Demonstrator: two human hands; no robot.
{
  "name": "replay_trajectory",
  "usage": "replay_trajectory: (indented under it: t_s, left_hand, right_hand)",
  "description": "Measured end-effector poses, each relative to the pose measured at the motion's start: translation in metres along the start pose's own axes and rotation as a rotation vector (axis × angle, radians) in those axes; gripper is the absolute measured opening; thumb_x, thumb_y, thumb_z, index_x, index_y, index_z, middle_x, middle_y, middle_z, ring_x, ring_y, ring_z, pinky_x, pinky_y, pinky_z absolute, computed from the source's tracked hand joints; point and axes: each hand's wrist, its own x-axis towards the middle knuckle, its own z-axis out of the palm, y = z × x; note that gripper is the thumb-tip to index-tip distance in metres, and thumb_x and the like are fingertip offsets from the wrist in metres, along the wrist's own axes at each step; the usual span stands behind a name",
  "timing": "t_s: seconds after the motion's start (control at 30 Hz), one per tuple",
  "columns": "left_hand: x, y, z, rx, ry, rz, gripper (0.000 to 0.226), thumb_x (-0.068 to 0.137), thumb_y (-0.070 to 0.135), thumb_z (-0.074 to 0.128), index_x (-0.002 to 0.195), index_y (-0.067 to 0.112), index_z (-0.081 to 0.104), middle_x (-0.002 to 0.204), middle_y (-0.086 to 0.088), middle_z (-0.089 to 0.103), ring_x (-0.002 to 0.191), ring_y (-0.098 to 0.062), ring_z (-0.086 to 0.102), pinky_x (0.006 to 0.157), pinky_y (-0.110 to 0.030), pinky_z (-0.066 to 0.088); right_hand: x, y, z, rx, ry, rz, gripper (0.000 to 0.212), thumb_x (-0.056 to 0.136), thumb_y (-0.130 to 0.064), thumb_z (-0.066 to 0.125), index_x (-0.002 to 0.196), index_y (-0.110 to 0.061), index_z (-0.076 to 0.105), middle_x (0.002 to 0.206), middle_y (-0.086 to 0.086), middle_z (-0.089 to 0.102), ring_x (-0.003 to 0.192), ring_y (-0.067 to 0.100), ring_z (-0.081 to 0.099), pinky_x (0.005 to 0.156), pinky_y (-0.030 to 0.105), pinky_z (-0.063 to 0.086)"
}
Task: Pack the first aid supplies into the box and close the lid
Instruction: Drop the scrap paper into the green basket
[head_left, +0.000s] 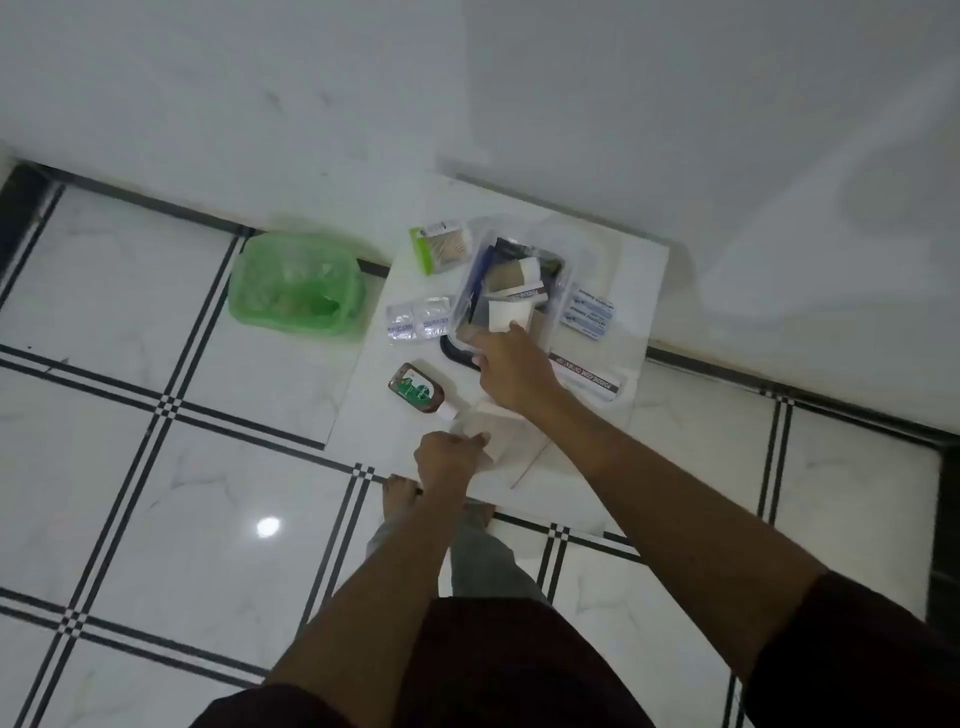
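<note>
A clear plastic box (467, 283) stands on a white board (644, 270), with a tan bandage roll and dark items inside. My right hand (511, 371) reaches into the box's near end, fingers pinching a white gauze roll (501, 316). My left hand (447, 460) grips a white packet (491, 415) at the board's near edge. Loose on the board lie a brown antiseptic bottle (418, 389), a cotton swab pack (441, 247), blister packs (418, 319), bandage packets (589, 314) and a long ointment carton (584, 376). A black lid (456, 353) pokes out under the box.
A green plastic basket (296, 283) sits on the tiled floor left of the board. A white wall runs behind the board. My feet (400, 486) are at the board's near edge.
</note>
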Motion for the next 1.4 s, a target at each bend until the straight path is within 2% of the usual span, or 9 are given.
replay_trajectory:
  t_s: [0.07,0.13,0.23,0.3,0.47,0.6,0.87,1.13,1.4]
  left_hand:
    - [-0.003,0.001,0.000,-0.021,0.002,-0.001,0.041,0.075,0.035,0.077,0.101,0.004,0.069,0.102,-0.008,0.070,0.094,-0.027,0.066,0.088,-0.032,0.050]
    - [-0.005,-0.003,0.001,-0.076,-0.011,-0.021,0.034,0.074,0.028,0.077,0.098,0.005,0.071,0.097,-0.010,0.073,0.088,-0.027,0.068,0.088,-0.033,0.054]
    - [-0.012,-0.005,-0.004,-0.079,-0.068,0.010,0.013,0.075,0.019,0.075,0.078,0.007,0.071,0.067,-0.006,0.070,0.070,-0.022,0.069,0.081,-0.036,0.058]
    - [-0.018,-0.003,-0.016,-0.029,-0.093,0.073,0.016,0.075,0.018,0.074,0.062,0.012,0.066,0.057,-0.002,0.065,0.062,-0.020,0.067,0.075,-0.033,0.059]
    - [-0.022,0.011,-0.064,-0.043,-0.102,0.132,0.012,0.070,0.015,0.076,0.065,0.006,0.070,0.054,-0.004,0.068,0.055,-0.018,0.068,0.054,-0.024,0.055]
    - [-0.023,0.033,-0.107,-0.080,-0.119,0.134,0.013,0.067,0.010,0.077,0.067,0.000,0.070,0.059,-0.012,0.070,0.052,-0.018,0.068,0.037,-0.016,0.042]
    - [-0.032,0.062,-0.168,-0.315,0.049,0.233,0.014,0.072,0.004,0.070,0.061,0.001,0.062,0.054,-0.010,0.064,0.035,-0.013,0.060,0.031,-0.013,0.033]
    - [0.005,0.081,-0.226,-0.612,0.182,0.236,0.015,0.075,0.007,0.070,0.063,0.002,0.063,0.066,-0.013,0.066,0.044,-0.016,0.065,0.034,-0.014,0.039]
    - [0.124,0.093,-0.304,-0.678,0.246,0.125,0.017,0.076,0.009,0.072,0.064,-0.001,0.065,0.067,-0.019,0.069,0.050,-0.022,0.065,0.035,-0.015,0.041]
  right_hand:
    - [0.001,0.003,0.000,0.051,0.052,0.020,0.022,0.087,-0.006,0.057,0.107,-0.010,0.063,0.097,0.013,0.069,0.099,0.029,0.059,0.081,0.034,0.045]
    - [0.002,0.004,-0.001,0.101,0.089,0.037,0.015,0.085,-0.010,0.061,0.099,-0.010,0.065,0.093,0.009,0.070,0.091,0.026,0.061,0.066,0.026,0.038]
    - [0.002,0.006,-0.007,0.208,0.143,0.035,0.010,0.084,-0.009,0.063,0.093,-0.008,0.066,0.088,0.007,0.071,0.079,0.018,0.061,0.064,0.024,0.038]
    - [-0.002,0.005,-0.013,0.208,0.212,0.008,0.008,0.084,-0.009,0.063,0.092,-0.008,0.067,0.087,0.007,0.071,0.076,0.015,0.059,0.063,0.023,0.038]
    - [-0.008,0.000,-0.026,0.221,0.294,-0.003,0.009,0.083,-0.010,0.066,0.091,-0.009,0.069,0.084,0.007,0.071,0.073,0.017,0.060,0.057,0.019,0.038]
    - [-0.007,-0.012,-0.036,0.224,0.323,-0.004,0.007,0.082,-0.012,0.064,0.087,-0.010,0.067,0.081,0.007,0.070,0.071,0.019,0.062,0.061,0.030,0.053]
    - [-0.002,-0.044,-0.058,0.269,0.339,-0.069,0.023,0.079,-0.008,0.057,0.060,-0.014,0.045,0.062,0.002,0.051,0.060,0.021,0.048,0.052,0.027,0.034]
    - [0.051,-0.113,-0.059,0.293,0.399,-0.234,0.006,0.086,-0.016,0.059,0.085,-0.012,0.063,0.084,0.002,0.065,0.075,0.017,0.057,0.062,0.029,0.046]
    - [0.160,-0.188,0.007,0.316,0.255,-0.217,0.009,0.084,-0.013,0.058,0.091,-0.012,0.065,0.090,0.006,0.069,0.085,0.025,0.062,0.070,0.034,0.051]
